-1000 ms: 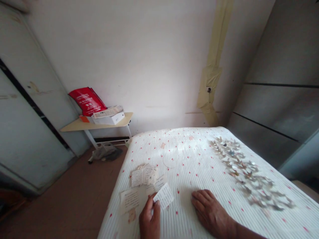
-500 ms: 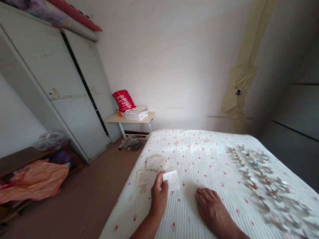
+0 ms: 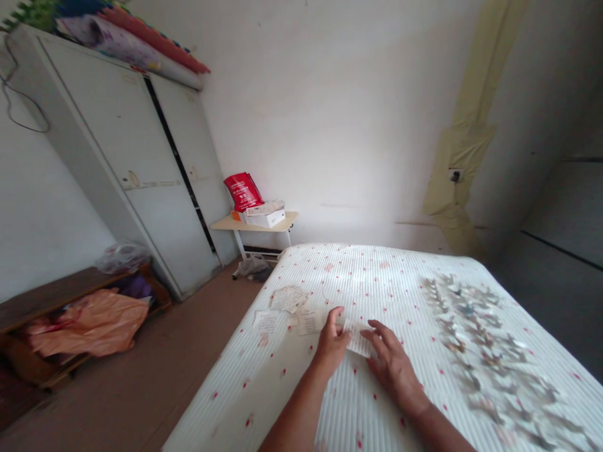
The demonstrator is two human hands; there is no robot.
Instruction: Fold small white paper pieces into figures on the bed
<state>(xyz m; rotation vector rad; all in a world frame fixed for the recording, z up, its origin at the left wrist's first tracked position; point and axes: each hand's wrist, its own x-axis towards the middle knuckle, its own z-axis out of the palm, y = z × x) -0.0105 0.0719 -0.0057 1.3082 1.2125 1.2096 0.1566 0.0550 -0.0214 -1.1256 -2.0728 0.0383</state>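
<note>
Both hands have moved: the right hand [image 3: 396, 369] has left its resting place on the bed [image 3: 348, 276] and come to the one printed paper [image 3: 357, 339] held by the left hand [image 3: 331, 344]. Left to right: one single sheet [image 3: 266, 322], one pile of sheets [image 3: 287, 299], its number unclear, and at least one more sheet [image 3: 308, 322]. Next, the left fingers pinch the printed paper's left edge above the bed; the right fingers, parted, reach its right side, their grip unclear. Many folded pieces [image 3: 485, 339], too blurred to count, lie farther right.
</note>
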